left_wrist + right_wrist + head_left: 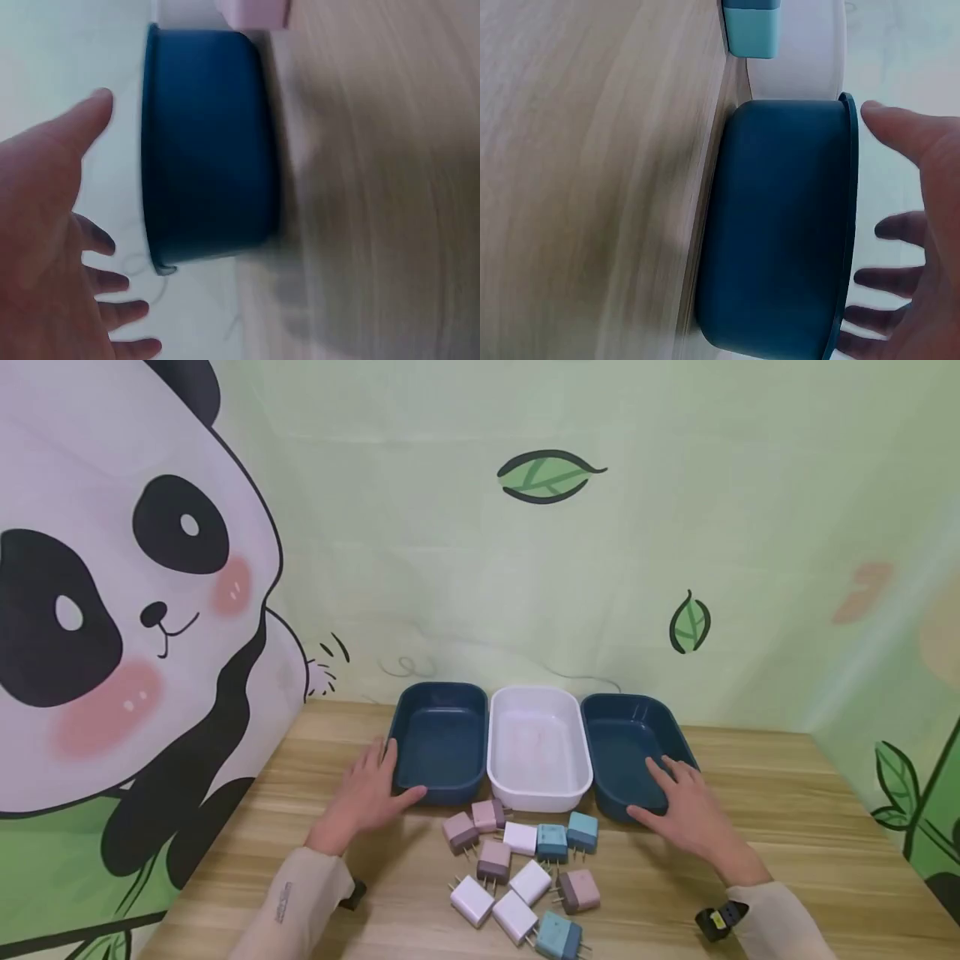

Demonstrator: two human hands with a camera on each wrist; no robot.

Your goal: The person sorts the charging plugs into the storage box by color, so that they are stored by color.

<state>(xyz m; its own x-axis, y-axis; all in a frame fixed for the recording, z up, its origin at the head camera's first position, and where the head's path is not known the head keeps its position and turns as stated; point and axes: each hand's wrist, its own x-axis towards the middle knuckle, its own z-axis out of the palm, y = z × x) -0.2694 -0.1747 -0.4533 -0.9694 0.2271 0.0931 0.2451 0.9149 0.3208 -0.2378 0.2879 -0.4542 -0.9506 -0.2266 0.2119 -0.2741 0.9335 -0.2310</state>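
Note:
My left hand (362, 793) hovers with spread fingers at the near left corner of a dark blue tray (450, 795); in the left wrist view its fingers stand apart from the tray wall (210, 142). Over the near right side of a second dark blue tray (618, 810) is my right hand (690, 806), fingers spread and holding nothing. Whether it touches the rim I cannot tell. Between these trays stands a white tray (542, 799). Plug chargers lie in a loose group in front: several pink (493, 862), several white (472, 902) and three blue (552, 842), with metal prongs showing.
The trays stand side by side at the back of the wooden table (757, 802). A printed cloth backdrop (420, 527) with a panda and leaves hangs behind. Small black devices (720, 922) sit at both wrists.

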